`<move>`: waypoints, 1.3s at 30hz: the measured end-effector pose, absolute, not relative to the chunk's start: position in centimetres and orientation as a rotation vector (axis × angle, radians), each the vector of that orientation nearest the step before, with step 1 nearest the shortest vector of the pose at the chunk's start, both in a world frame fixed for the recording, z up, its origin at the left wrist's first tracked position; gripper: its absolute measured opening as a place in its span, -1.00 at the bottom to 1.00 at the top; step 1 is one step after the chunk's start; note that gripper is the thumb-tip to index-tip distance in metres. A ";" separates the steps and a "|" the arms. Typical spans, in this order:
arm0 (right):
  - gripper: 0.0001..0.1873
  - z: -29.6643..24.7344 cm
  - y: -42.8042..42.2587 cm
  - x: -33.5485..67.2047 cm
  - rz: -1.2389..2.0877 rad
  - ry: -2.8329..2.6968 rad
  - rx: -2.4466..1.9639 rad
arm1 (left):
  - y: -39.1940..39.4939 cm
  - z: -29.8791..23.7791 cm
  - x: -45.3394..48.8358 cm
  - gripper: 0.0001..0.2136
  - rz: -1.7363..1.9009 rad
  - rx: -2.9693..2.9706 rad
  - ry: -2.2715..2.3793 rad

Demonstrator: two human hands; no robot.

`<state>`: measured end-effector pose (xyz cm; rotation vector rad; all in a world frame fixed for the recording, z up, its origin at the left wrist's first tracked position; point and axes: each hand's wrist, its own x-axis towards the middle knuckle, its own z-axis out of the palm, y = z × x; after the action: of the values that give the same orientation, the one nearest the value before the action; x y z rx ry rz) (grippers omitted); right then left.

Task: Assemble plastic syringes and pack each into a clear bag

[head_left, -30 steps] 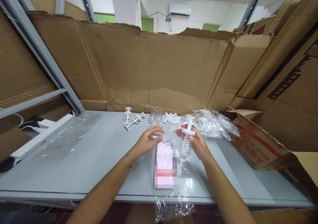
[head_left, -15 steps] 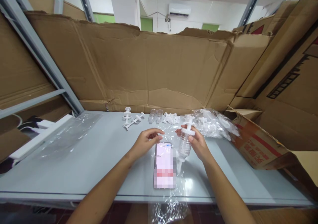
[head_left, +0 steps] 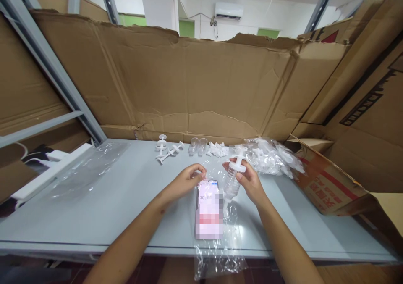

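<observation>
My right hand (head_left: 248,179) is wrapped round a large plastic syringe (head_left: 232,183), its clear ribbed barrel tilted with the nozzle pointing down and a white flange and plunger at the top. A clear plastic bag (head_left: 220,261) hangs below the nozzle and over the table's front edge; whether the nozzle is inside it I cannot tell. The fingertips of my left hand (head_left: 192,178) are pinched together on the bag's upper left part. Between my forearms a phone (head_left: 208,229) lies on the table, with a partly pixelated screen.
White plungers (head_left: 171,151), two clear ribbed barrels (head_left: 197,146) and a pile of small white nozzles (head_left: 218,149) lie at the back. A bag of white parts (head_left: 270,158) sits behind my right hand. Cardboard (head_left: 195,82) walls the back; a power strip (head_left: 53,170) lies left.
My left fingers have closed from a gap into a pinch. The bag's lower end has shifted and risen slightly. My right hand and the syringe have moved slightly left.
</observation>
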<state>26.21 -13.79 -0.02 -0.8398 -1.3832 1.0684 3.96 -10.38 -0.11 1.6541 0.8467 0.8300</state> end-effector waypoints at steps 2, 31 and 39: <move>-0.58 0.1 -13.8 26.1 1.065 -1.389 -0.849 | -10.4 -0.4 3.9 -0.83 0.759 1.668 0.839; -0.51 0.8 -12.8 26.8 0.722 -0.970 -0.910 | -11.9 0.0 5.4 -0.79 0.661 1.455 0.659; -0.50 0.1 -12.4 26.0 0.879 -1.083 -0.971 | -11.9 -0.5 5.8 -0.80 0.718 1.415 0.623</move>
<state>26.04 -12.41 0.10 -0.9710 -1.0829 0.8789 5.80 -11.87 -0.49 1.4147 0.6227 0.7182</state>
